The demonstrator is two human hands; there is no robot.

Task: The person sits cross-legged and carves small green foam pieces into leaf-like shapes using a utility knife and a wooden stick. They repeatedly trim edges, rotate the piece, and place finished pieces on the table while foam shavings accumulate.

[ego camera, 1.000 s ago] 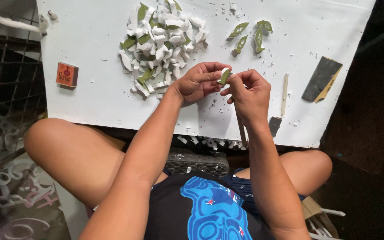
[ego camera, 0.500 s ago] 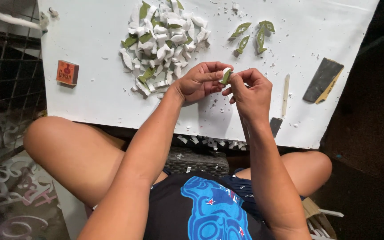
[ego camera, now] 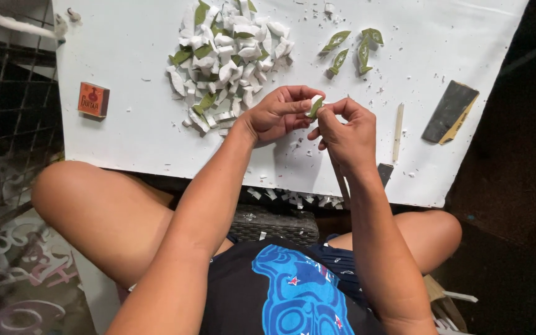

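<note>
Green-and-white piece (ego camera: 315, 106), small, leaf-like, sits pinched between both hands above the white bench (ego camera: 131, 136), near its front-middle. Left hand (ego camera: 278, 114): grip closed on the piece w/ thumb + forefinger, other fingers curled under. Right hand (ego camera: 344, 130): fingertips closed on the piece's right side; can't tell if it also holds a tool, though a thin stick seems to run down below the palm.

Packages/labels: one small orange-red box (ego camera: 93, 100), square-ish, dark print on top, lies flat at bench left, well apart from the hands.

Pile of white and green offcuts (ego camera: 227, 59) sits behind-left of the left hand, near it. Four green leaf shapes (ego camera: 352, 48) lie behind the right hand, apart from the pile. Dark sandpaper-like sheet (ego camera: 449, 112) w/ tan corner lies at right, a pale thin stick (ego camera: 397, 124) just left of it, and a dark flat blade-like bit (ego camera: 384, 173) near the front edge.

Edges/room: bench front edge runs just under the wrists; white crumbs scattered there. Open bench between box and pile. Wire grid at far left, dark floor at right.
</note>
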